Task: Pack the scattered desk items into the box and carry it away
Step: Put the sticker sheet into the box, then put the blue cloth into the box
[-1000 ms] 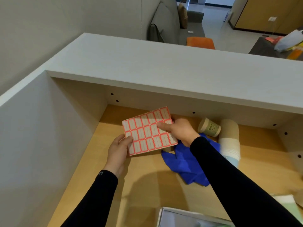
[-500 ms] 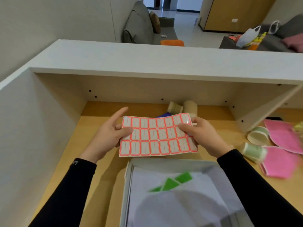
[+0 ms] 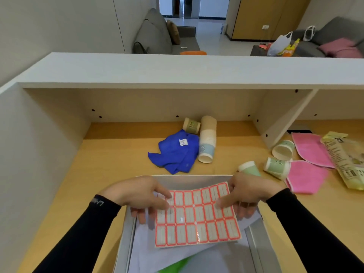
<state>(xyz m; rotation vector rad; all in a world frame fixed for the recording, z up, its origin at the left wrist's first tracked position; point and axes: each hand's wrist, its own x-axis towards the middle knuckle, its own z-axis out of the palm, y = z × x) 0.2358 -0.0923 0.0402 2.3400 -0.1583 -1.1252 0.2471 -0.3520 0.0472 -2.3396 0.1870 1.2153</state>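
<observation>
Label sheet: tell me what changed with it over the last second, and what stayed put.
The label sheet came off the back of the desk, toward the person, and now sits over the open box, lower than before. Both hands still hold it, left hand and right hand at its side edges. The blue cloth and cup stack lie unmoved.

Your label sheet (image 3: 197, 213) is covering most of the box (image 3: 126, 233), whose near end is running off the bottom edge. The pink cloths (image 3: 307, 174) are blurring at right.
</observation>
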